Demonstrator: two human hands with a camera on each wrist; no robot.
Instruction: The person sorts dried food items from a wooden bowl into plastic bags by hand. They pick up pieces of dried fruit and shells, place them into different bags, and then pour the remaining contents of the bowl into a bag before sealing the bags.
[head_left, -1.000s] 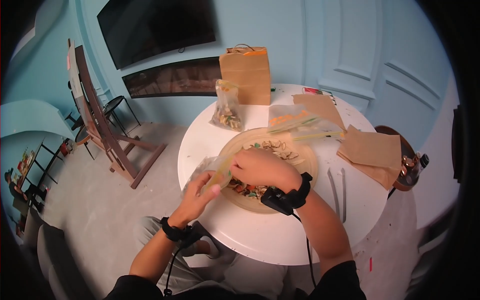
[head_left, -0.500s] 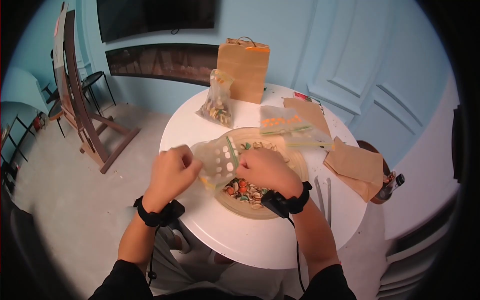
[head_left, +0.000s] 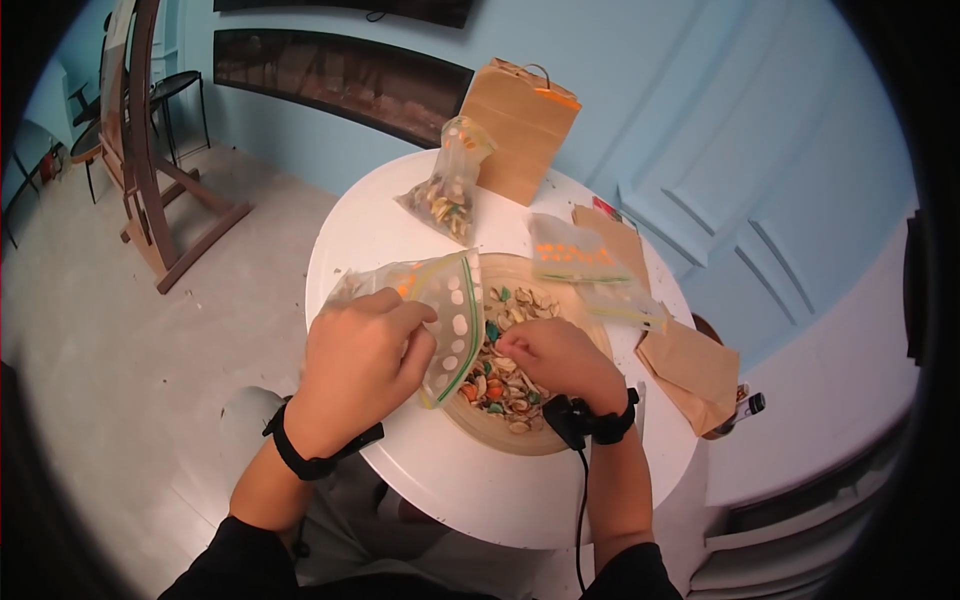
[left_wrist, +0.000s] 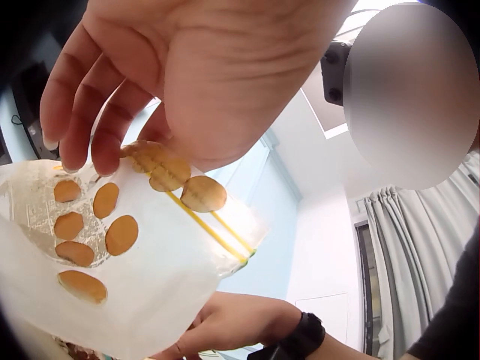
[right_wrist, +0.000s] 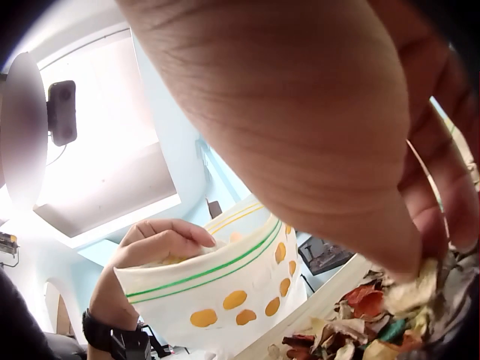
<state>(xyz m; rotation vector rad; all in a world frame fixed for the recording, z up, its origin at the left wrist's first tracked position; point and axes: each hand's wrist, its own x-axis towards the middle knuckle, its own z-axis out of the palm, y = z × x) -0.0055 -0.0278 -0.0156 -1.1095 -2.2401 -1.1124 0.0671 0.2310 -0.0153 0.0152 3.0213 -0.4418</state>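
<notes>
My left hand [head_left: 365, 355] grips a clear zip bag [head_left: 452, 325] by its rim, thumb on one side and fingers on the other. The bag has a green zip line and printed oval spots; its mouth [right_wrist: 202, 262] gapes toward my right hand. My right hand [head_left: 560, 360] is down at a heap of potpourri [head_left: 505, 385], tan, orange and green dried pieces on a round wooden tray [head_left: 470, 435]. In the right wrist view its curled thumb and fingers [right_wrist: 439, 225] close on a pale piece [right_wrist: 412, 296], with more pieces beneath. The palm hides part of the grip.
A filled zip bag [head_left: 445, 200] stands at the back beside a brown paper bag [head_left: 525, 130]. Flat zip bags [head_left: 580, 255] overlap the tray's far right edge. Folded brown paper [head_left: 690, 370] lies at the white table's [head_left: 420, 490] right edge.
The zip bag was turned and spread so its mouth faces right, the left hand now over its near side. My right hand has left the bag's rim and moved right, down to the potpourri.
</notes>
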